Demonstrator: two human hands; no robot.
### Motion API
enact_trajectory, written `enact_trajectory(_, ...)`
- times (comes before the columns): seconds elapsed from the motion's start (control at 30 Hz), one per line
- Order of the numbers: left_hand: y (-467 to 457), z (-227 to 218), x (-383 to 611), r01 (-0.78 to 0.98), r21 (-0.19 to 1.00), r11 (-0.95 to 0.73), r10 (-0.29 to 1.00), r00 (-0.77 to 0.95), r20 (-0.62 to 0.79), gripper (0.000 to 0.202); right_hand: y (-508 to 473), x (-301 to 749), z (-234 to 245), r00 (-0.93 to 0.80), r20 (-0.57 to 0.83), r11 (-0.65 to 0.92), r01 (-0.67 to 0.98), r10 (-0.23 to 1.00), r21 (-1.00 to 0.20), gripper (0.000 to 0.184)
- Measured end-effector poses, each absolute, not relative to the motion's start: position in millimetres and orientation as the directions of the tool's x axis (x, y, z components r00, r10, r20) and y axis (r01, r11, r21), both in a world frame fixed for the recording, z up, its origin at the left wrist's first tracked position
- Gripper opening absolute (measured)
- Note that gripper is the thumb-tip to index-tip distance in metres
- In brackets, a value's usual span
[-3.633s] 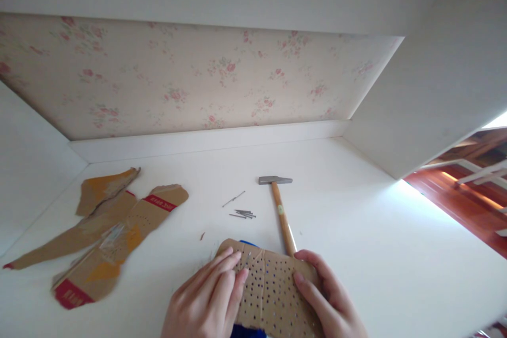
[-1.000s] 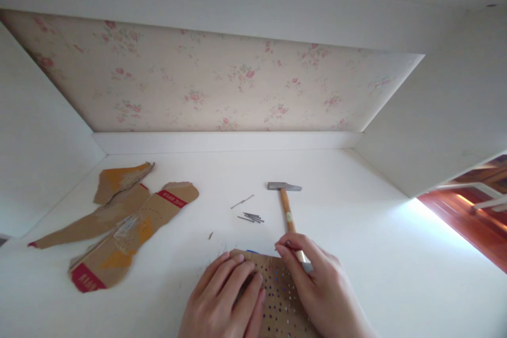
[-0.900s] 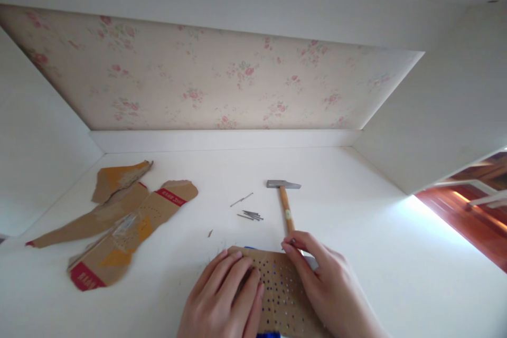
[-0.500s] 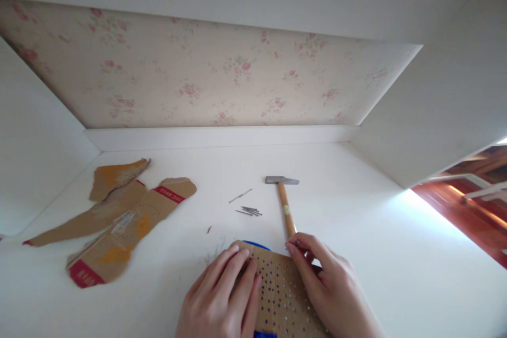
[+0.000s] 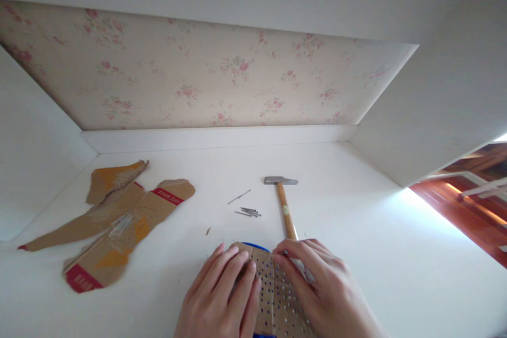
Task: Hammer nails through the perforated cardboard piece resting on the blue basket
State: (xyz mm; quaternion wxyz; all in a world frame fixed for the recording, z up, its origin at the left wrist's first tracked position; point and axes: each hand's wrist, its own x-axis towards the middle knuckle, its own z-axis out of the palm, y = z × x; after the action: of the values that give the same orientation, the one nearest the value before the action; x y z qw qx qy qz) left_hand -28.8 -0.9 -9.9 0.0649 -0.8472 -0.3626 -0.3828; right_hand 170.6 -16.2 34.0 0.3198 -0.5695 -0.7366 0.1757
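A tan piece of cardboard (image 5: 267, 301) punched with rows of small holes lies at the bottom centre, with a blue edge (image 5: 255, 246) showing beneath its far end. My left hand (image 5: 222, 296) presses on its left side, fingers laid over the top. Over the upper right part, my right hand (image 5: 317, 280) pinches thumb and forefinger together. Thin pale lines run near those fingertips, but what they hold is too small to make out. Just beyond that hand lies a hammer (image 5: 285, 206) with a wooden handle, its lower end hidden by my fingers.
Several nails (image 5: 249, 212) lie in a small pile left of the hammer, near two thin metal pieces (image 5: 239, 197). Torn cardboard scraps (image 5: 130, 227) spread at the left. The white tabletop (image 5: 376, 222) meets a panel wall (image 5: 420, 100) at the right.
My right hand has shifted left and inward, its pinched fingertips now over the cardboard rather than at its right edge. My left hand stays nearly in place.
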Motion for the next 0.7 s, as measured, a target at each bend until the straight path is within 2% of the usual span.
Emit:
enact_trajectory(0.13, -0.3, -10.8, -30.8, 0.667, 0.152, -0.729, 0.561, 0.456, 0.691, 0.020, -8.8, 162.6, 27.4, -0.165, 0.210, 0.264, 0.706, 0.964, -0.658, 0.019)
enact_trajectory(0.53, 1.1, -11.8, -30.4, 0.648, 0.157, -0.745, 0.559, 0.480, 0.676, 0.022, -6.7, 165.9, 20.9, -0.114, 0.187, 0.212, 0.704, 0.976, -0.677, 0.019)
enact_trajectory(0.7, 0.9, -11.8, -30.0, 0.658, 0.150, -0.738, 0.560, 0.472, 0.681, 0.022, -5.5, 164.5, 21.1, -0.134, 0.217, 0.248, 0.688, 0.967, -0.682, 0.020)
